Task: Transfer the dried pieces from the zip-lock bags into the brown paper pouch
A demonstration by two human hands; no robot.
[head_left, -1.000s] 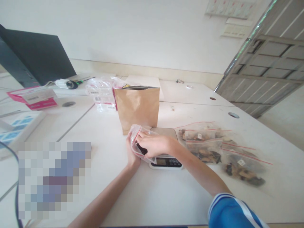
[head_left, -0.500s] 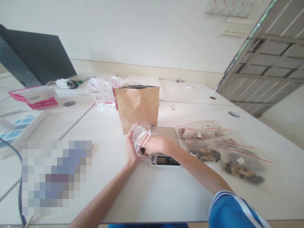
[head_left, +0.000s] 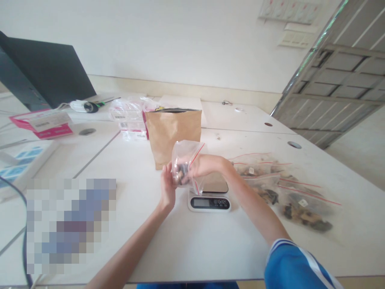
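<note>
My left hand [head_left: 167, 184] grips the left side of a clear zip-lock bag [head_left: 186, 150] with a red seal line, tilted with its mouth to the right. My right hand [head_left: 198, 165] reaches through the mouth, its fingers curled around dark and tan dried fungus pieces [head_left: 181, 172] inside; the plastic partly blurs them. Below the right wrist stands a white kitchen scale [head_left: 209, 203], its display showing no readable figures and its plate partly covered by hand and bag. Just behind the bag, a brown kraft paper pouch [head_left: 174, 128] stands upright with its top open.
Several sealed zip-lock bags of dried fungus [head_left: 306, 212] lie on the right. Pink-and-white boxes [head_left: 54, 130] and a black monitor [head_left: 54, 72] are at the left, with a white power strip [head_left: 24, 164] and cable nearer. A blurred-out patch [head_left: 72, 224] covers the table's left front.
The bag has tipped up and turned toward me, so its contents show through the plastic. My right hand has risen with it, uncovering the scale's display. The kraft pouch has not moved.
</note>
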